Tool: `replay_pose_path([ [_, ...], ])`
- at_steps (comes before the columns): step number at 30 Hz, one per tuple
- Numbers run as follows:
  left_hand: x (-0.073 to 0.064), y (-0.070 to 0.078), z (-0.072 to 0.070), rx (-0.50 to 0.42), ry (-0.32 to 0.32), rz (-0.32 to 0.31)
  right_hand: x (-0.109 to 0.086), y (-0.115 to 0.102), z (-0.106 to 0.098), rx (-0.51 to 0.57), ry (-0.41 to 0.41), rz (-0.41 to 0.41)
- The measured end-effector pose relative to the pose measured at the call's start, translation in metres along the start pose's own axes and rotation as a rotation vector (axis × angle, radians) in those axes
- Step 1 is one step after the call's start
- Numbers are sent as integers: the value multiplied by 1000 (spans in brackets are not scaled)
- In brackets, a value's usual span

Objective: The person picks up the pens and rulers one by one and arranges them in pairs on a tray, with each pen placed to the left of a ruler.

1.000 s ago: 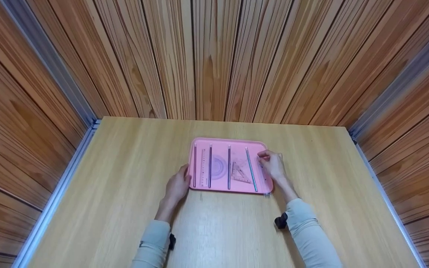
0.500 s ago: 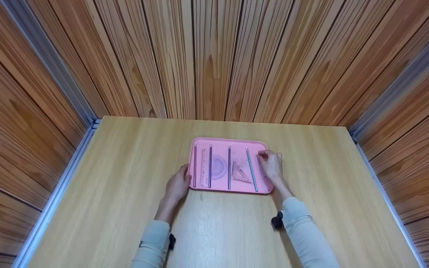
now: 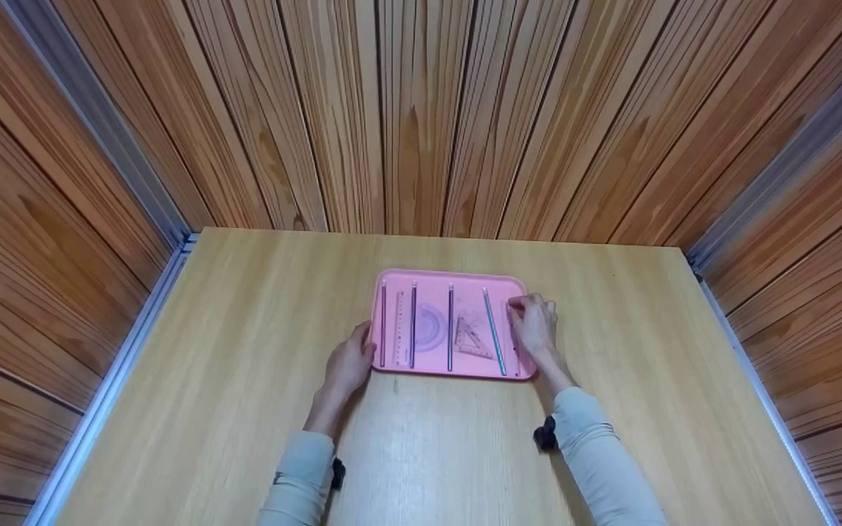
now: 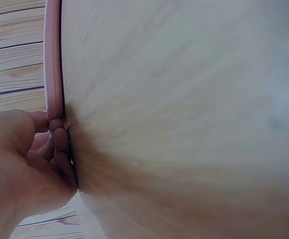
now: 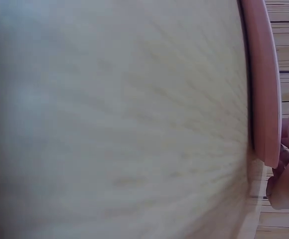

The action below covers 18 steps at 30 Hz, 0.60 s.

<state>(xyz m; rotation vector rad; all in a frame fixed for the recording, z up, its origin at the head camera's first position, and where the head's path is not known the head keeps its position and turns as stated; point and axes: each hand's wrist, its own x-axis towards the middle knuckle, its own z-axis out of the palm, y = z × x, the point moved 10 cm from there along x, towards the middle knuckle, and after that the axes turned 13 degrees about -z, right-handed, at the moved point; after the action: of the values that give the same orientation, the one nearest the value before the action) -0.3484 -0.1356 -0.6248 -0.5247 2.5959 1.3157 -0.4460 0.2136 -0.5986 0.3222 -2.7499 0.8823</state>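
A pink tray (image 3: 435, 365) lies on the table, with several dark pencils such as the middle pencil (image 3: 450, 329). A teal pencil (image 3: 494, 332) slants at its right. Between them are a clear ruler (image 3: 400, 329), a round protractor (image 3: 432, 329) and a triangular set square (image 3: 472, 342). My left hand (image 3: 349, 361) grips the tray's left rim, thumb above and fingers curled against the side. At the right rim my right hand (image 3: 536, 326) pinches the upper end of a faint clear strip (image 3: 516, 361) with small dark marks; its fingertips are partly hidden by the rim in the right wrist view.
The wooden table (image 3: 245, 329) extends around the tray on all sides. Wood-panelled walls (image 3: 421, 124) enclose it at the back and sides, with a metal rail (image 3: 110, 380) along the left edge.
The clear strip, which stuck out past the tray's near right corner, now lies within the rim. My right forearm has shifted slightly left; the left hand stays put.
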Motion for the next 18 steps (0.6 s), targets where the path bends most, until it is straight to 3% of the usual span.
replay_pose_path([
  [18, 2, -1, 0, 13, 3, -12, -6, -6, -3, 25, -12, -42],
])
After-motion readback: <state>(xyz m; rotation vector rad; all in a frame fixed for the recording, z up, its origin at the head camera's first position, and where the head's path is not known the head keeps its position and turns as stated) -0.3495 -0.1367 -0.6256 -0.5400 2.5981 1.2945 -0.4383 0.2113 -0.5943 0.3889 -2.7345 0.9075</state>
